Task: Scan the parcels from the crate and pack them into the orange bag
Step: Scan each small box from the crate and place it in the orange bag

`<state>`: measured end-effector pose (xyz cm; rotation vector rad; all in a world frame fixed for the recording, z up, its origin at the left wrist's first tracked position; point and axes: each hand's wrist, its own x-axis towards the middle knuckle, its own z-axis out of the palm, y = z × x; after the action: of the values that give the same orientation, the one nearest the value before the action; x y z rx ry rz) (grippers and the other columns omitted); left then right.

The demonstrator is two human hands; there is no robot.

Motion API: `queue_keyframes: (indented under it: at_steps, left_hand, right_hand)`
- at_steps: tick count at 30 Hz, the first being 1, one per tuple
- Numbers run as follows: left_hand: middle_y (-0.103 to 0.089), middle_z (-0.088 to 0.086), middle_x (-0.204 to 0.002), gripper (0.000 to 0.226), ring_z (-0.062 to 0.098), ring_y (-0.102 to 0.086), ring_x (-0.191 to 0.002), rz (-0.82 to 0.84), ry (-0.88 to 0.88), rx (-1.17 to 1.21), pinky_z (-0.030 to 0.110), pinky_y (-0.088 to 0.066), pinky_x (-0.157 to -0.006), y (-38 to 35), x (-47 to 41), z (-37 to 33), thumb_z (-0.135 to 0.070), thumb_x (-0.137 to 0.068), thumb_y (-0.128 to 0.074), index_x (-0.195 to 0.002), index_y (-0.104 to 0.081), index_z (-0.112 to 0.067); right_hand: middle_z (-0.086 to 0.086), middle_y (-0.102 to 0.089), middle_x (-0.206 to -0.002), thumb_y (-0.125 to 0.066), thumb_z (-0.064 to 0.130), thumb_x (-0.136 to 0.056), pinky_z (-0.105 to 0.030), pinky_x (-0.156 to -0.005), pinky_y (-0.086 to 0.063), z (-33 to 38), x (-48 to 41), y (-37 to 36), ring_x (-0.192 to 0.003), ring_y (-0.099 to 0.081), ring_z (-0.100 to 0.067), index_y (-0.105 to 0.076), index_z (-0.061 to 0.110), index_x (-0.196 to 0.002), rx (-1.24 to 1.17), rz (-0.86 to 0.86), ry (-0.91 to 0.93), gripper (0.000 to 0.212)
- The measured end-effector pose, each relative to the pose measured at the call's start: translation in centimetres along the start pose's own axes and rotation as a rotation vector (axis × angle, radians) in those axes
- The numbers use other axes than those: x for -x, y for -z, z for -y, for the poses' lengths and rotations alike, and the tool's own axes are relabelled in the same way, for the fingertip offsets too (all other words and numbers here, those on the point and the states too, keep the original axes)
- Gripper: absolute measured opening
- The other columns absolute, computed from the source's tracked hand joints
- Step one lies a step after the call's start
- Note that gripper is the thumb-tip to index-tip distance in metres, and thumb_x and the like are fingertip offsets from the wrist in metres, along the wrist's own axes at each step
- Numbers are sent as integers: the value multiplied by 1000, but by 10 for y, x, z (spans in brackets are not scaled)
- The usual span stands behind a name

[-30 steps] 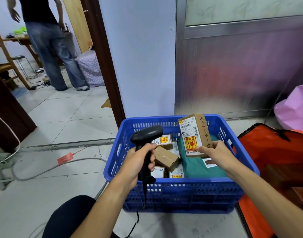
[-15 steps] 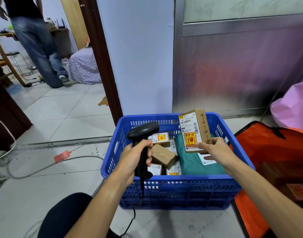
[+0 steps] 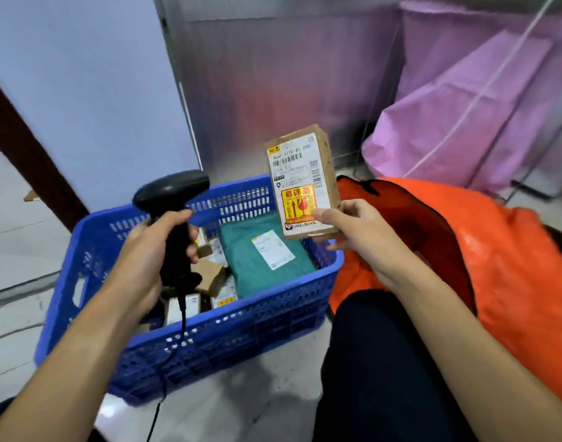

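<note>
My right hand (image 3: pixel 359 231) holds a small brown cardboard parcel (image 3: pixel 302 180) upright by its lower edge, label and yellow fragile sticker facing me, above the right end of the blue crate (image 3: pixel 209 333). My left hand (image 3: pixel 152 253) grips a black handheld scanner (image 3: pixel 174 199) over the crate's left half, its head aimed toward the parcel. Inside the crate lie a green soft parcel (image 3: pixel 257 253) with a white label and several small cardboard boxes (image 3: pixel 209 275). The orange bag (image 3: pixel 496 266) lies open to the right of the crate.
A metal panel (image 3: pixel 273 74) and a pale wall (image 3: pixel 82 74) stand behind the crate. Pink bags (image 3: pixel 464 106) on a frame sit at the back right. The scanner's cable (image 3: pixel 164 378) hangs down the crate's front. My dark trouser leg (image 3: pixel 369 362) lies between crate and bag.
My view has swung to the right. My right hand has carried the parcel up and to the right, toward the orange bag. My left hand still holds the scanner over the crate.
</note>
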<state>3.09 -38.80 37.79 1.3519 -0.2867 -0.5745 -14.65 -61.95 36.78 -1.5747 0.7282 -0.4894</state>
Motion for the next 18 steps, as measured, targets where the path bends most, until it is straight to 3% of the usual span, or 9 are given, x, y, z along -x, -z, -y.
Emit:
queue_keyframes:
  at_steps: [4,11,15,18]
  left_hand:
    - [-62,2,-69,16,16,-49,-49,43,26,-48,26,-48,-50,-29,-33,8,-24,-98,-61,-110,-60,-14]
    - [-68,8,-71,17,16,-50,-42,158,111,-91,25,-54,-47,-74,-82,40,-27,-101,-58,-98,-65,-12]
    - [-69,7,-70,17,15,-49,-42,185,109,-112,24,-53,-46,-98,-108,67,-27,-100,-58,-99,-65,-11]
    - [-68,5,-68,18,14,-48,-40,227,134,-116,24,-53,-45,-109,-128,81,-29,-99,-57,-99,-64,-13]
  right_hand:
    - [-3,-78,-108,-82,36,-85,-32,-66,-56,-37,-6,35,-86,-78,-20,-55,8,-122,-16,-113,-57,54]
    - [-6,-78,-109,-78,40,-87,-31,-64,-57,-118,-36,85,-83,-78,-17,-54,11,-125,-49,-266,-258,54]
    - [-7,-79,-101,-76,44,-87,-34,-67,-57,-163,-59,108,-73,-74,-17,-62,11,-120,-96,-345,-407,48]
    - [-4,-78,-96,-66,42,-96,-30,-68,-56,-190,-87,123,-70,-69,-20,-68,20,-115,-190,-355,-477,29]
